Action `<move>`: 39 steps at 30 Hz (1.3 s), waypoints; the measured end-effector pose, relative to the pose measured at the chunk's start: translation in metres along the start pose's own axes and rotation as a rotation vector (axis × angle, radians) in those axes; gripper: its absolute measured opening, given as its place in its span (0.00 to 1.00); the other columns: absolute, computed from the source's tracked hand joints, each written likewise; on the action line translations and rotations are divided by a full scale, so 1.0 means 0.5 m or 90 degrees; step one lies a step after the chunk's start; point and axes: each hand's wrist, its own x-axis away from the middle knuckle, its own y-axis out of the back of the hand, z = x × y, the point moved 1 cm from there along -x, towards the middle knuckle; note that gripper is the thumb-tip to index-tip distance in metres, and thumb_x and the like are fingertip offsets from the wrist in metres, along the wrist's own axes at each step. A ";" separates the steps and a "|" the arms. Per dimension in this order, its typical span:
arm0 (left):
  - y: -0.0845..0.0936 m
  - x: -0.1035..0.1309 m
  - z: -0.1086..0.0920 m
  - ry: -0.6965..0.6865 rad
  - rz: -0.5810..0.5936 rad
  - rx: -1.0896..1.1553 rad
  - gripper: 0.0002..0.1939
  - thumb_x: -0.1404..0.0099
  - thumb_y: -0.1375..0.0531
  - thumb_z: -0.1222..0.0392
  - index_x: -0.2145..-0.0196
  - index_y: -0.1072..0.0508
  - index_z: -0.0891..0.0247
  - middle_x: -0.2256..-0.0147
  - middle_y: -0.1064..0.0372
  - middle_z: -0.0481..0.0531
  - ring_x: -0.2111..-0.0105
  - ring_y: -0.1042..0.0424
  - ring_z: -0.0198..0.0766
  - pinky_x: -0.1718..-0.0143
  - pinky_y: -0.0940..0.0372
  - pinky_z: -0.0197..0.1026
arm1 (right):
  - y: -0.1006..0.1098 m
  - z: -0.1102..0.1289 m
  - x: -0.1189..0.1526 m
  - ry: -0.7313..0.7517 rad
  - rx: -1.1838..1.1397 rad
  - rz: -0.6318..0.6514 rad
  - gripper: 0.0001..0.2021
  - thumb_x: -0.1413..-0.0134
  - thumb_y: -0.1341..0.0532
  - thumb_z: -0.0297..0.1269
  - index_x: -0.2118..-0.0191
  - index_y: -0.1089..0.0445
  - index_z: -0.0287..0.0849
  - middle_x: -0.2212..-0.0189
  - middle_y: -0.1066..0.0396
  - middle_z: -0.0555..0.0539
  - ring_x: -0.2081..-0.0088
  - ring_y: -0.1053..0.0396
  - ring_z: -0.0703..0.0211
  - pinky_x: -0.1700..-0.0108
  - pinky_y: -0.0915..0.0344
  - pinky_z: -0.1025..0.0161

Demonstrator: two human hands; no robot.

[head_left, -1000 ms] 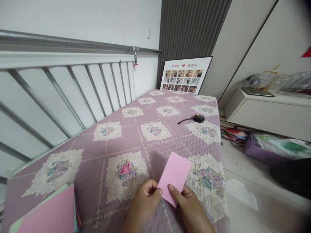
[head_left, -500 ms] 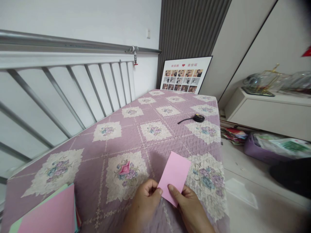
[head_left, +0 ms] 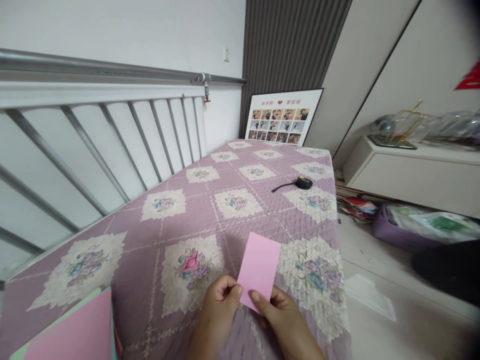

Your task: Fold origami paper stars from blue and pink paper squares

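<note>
Between my hands is a pink rectangle of paper (head_left: 259, 267), held up over the bed cover with its long side running away from me. My left hand (head_left: 219, 310) pinches its near left corner between thumb and finger. My right hand (head_left: 279, 317) grips the near right part, thumb lying on top and the fingers hidden underneath. A small folded pink paper piece (head_left: 190, 262) rests on the cover, beyond and left of my left hand. At the near left lies a stack of coloured paper (head_left: 73, 327), pink uppermost, with green edges showing.
The purple floral cover (head_left: 202, 200) stretches away from me. A black tape measure (head_left: 303, 183) with a strap lies toward its far right. Left runs a white radiator (head_left: 123, 135) under a pipe. A photo board (head_left: 285, 117) leans at the back; a purple bin (head_left: 393, 232) stands right.
The pink paper has shifted a little left and stands straighter, less tilted to the right. Both hands keep their hold. The whole view has moved slightly.
</note>
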 end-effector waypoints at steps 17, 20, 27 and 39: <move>0.009 -0.021 0.056 0.028 -0.029 0.088 0.25 0.46 0.40 0.36 0.78 0.36 0.63 0.83 0.44 0.42 0.81 0.46 0.30 0.78 0.49 0.34 | 0.009 -0.010 -0.006 0.052 0.084 -0.043 0.19 0.61 0.33 0.54 0.81 0.33 0.41 0.84 0.40 0.55 0.78 0.46 0.65 0.71 0.46 0.67; 0.010 -0.017 0.050 0.025 -0.031 0.088 0.25 0.46 0.40 0.35 0.78 0.36 0.63 0.83 0.44 0.42 0.81 0.45 0.30 0.77 0.48 0.34 | 0.008 -0.006 -0.002 0.055 0.072 -0.067 0.20 0.61 0.33 0.54 0.82 0.34 0.42 0.85 0.42 0.56 0.79 0.48 0.66 0.72 0.46 0.67; 0.011 -0.017 0.054 0.019 -0.034 0.082 0.25 0.46 0.40 0.36 0.78 0.36 0.62 0.83 0.43 0.42 0.81 0.45 0.30 0.77 0.48 0.34 | 0.003 -0.004 -0.003 0.047 0.036 -0.068 0.20 0.62 0.33 0.54 0.83 0.36 0.42 0.85 0.45 0.57 0.79 0.50 0.67 0.73 0.48 0.68; 0.006 -0.015 0.052 0.017 -0.011 0.054 0.23 0.43 0.41 0.39 0.78 0.38 0.62 0.83 0.46 0.41 0.80 0.46 0.30 0.76 0.49 0.34 | 0.000 0.004 0.005 0.044 -0.025 -0.109 0.19 0.58 0.33 0.51 0.80 0.37 0.42 0.85 0.45 0.57 0.78 0.52 0.67 0.74 0.52 0.69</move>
